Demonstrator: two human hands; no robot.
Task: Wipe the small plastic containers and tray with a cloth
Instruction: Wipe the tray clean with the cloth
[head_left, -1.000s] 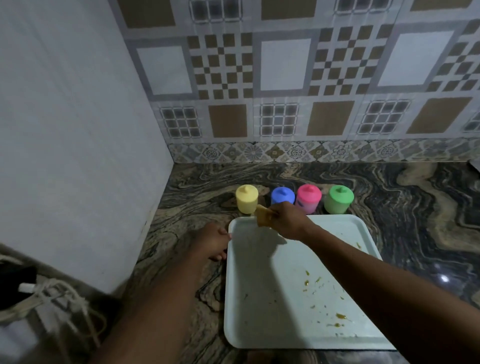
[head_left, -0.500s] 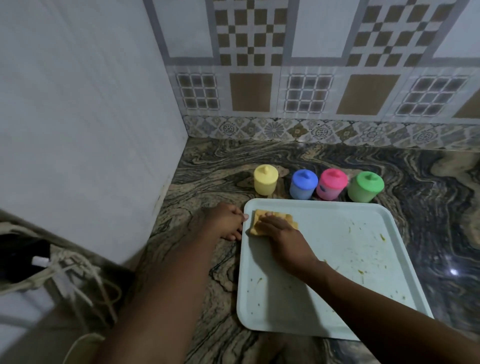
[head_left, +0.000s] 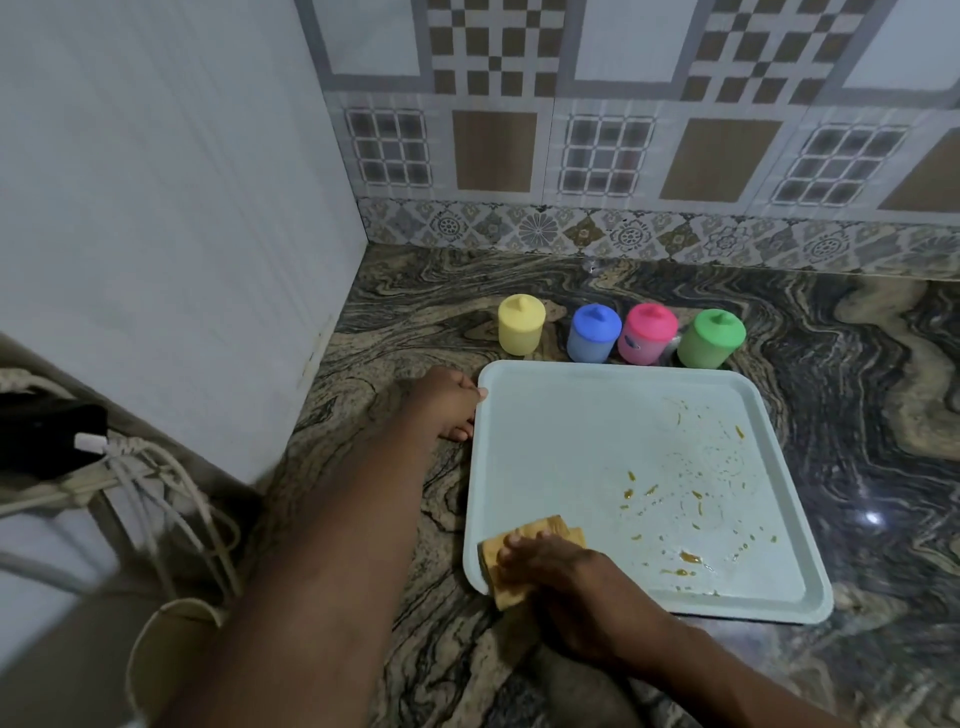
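Observation:
A pale blue-white tray (head_left: 582, 447) lies on the marbled counter, with yellow-brown smears across its right and near parts. My right hand (head_left: 582, 587) presses a folded yellow cloth (head_left: 524, 540) flat on the tray's near left corner. My left hand (head_left: 447, 400) rests at the tray's far left corner, fingers touching the rim. Behind the tray stand four lidded plastic containers in a row: yellow (head_left: 521, 325), blue (head_left: 594, 333), pink (head_left: 647, 334) and green (head_left: 710, 339).
The counter (head_left: 857, 415) ends at a white side wall (head_left: 171, 208) on the left and a patterned tiled wall (head_left: 623, 156) behind. White cables and a black plug (head_left: 57, 439) hang at the lower left, off the counter edge.
My right hand has dragged the cloth from the tray's far left corner down its left side to the near left corner. My left hand stays at the far left rim.

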